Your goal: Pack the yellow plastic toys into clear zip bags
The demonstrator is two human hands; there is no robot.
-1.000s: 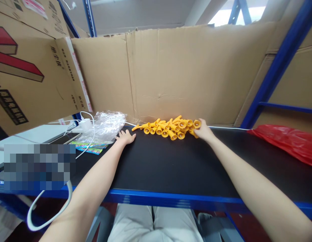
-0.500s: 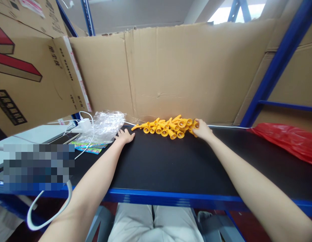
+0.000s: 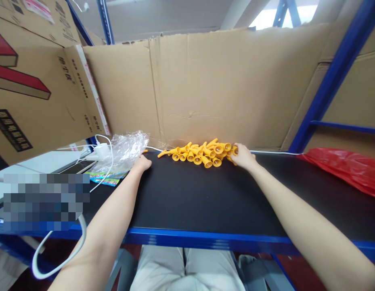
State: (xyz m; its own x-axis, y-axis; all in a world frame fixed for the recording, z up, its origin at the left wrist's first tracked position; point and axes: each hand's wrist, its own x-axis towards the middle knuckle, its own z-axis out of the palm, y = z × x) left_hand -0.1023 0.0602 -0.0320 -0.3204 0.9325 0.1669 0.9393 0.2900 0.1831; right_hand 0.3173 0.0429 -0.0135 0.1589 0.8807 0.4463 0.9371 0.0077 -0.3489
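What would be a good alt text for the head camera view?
A person's right hand touches a pile of small yellow plastic parts on a black table, while the left hand rests beside a clear plastic bag. Cardboard stands behind.

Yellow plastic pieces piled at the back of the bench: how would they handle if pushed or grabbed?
The yellow pieces look like small moulded plastic, so probably stiff and light. Each has a flared cup end on a tapered stem, so one would likely roll in an arc. Loosely piled beside the right hand, they may scatter.
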